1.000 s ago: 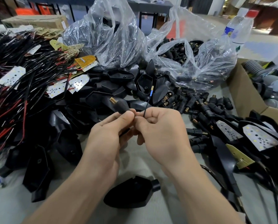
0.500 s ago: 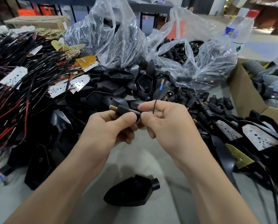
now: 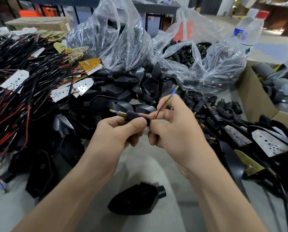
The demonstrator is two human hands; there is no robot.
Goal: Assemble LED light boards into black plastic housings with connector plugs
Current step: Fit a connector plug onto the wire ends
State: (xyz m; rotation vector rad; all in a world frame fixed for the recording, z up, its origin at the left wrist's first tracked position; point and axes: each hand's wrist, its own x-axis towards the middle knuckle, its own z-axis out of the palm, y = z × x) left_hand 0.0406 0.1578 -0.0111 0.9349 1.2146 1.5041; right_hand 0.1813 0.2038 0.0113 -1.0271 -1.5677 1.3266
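While gripping the black plug (image 3: pixel 136 117) in the curled left hand (image 3: pixel 116 136), pinches a thin black wire (image 3: pixel 160 107) at its rear end with the right hand (image 3: pixel 175 131). Shows 1 blue wire tip poking from the plug's brass thread, another above the right hand. Leaves 1 black housing (image 3: pixel 138 200) lying on the grey table (image 3: pixel 148 164) between both forearms.

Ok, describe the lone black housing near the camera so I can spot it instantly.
Find the grey table surface at the bottom centre, below the left hand and right hand. One black housing lies there. Unlike the heaped housings further back, it lies alone, its round collar pointing right.
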